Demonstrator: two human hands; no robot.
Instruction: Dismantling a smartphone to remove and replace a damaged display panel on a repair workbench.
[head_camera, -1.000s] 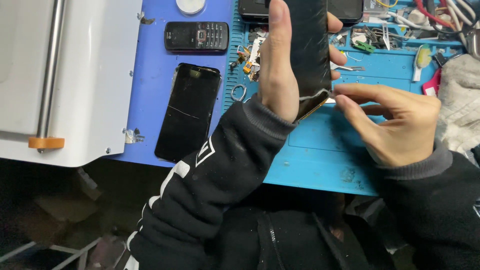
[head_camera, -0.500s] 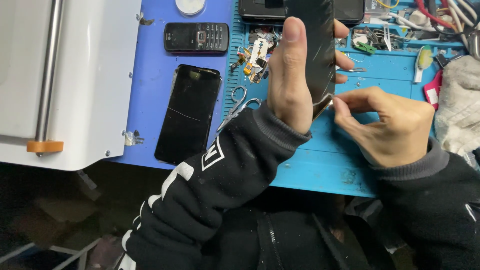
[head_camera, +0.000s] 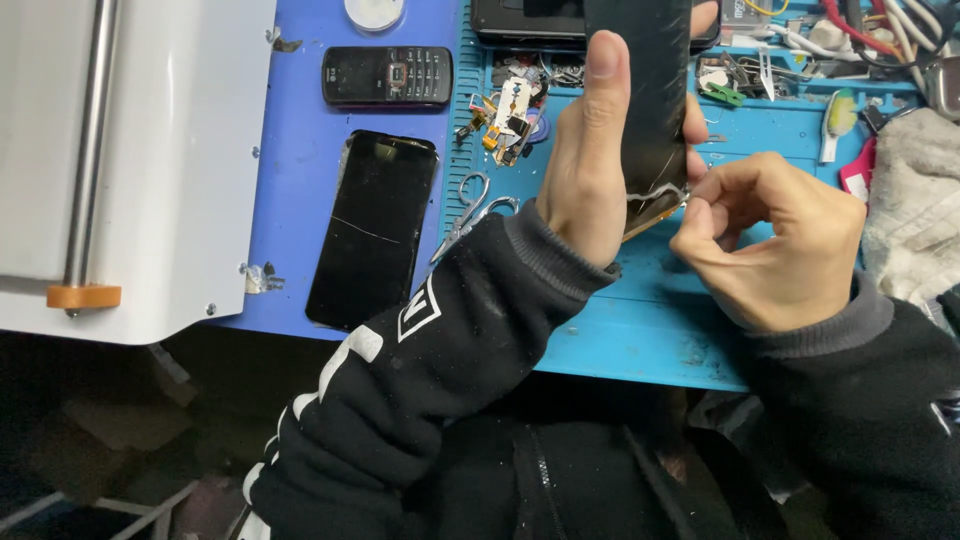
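**Phone held upright, thumb climbing its edge**

Compared with a second ago, the left hand (head_camera: 590, 170) has shifted its grip: the thumb, which lay lower along the side, now stretches straight up the near edge of the black smartphone (head_camera: 645, 100), its tip near the top of the picture. The right hand (head_camera: 770, 240) has drawn in closer to the phone's bottom corner and curled tighter, where before its fingers lay flatter and pointed leftward.

The left hand grasps the phone upright over the blue work mat (head_camera: 640, 330), palm wrapped around the lower half, fingertips showing on the far side. The right hand is bunched, thumb and forefinger pinched at the phone's lower edge, where a pale cracked seam and a sliver of orange show; whether anything sits between those fingers I cannot tell. Both arms wear black sleeves, the left with white markings.

On the purple pad to the left lie a second dark phone (head_camera: 372, 230) with a cracked screen and a small keypad phone (head_camera: 388, 76) above it. Scissors (head_camera: 470, 212) rest at the mat's edge, just beside the left wrist.
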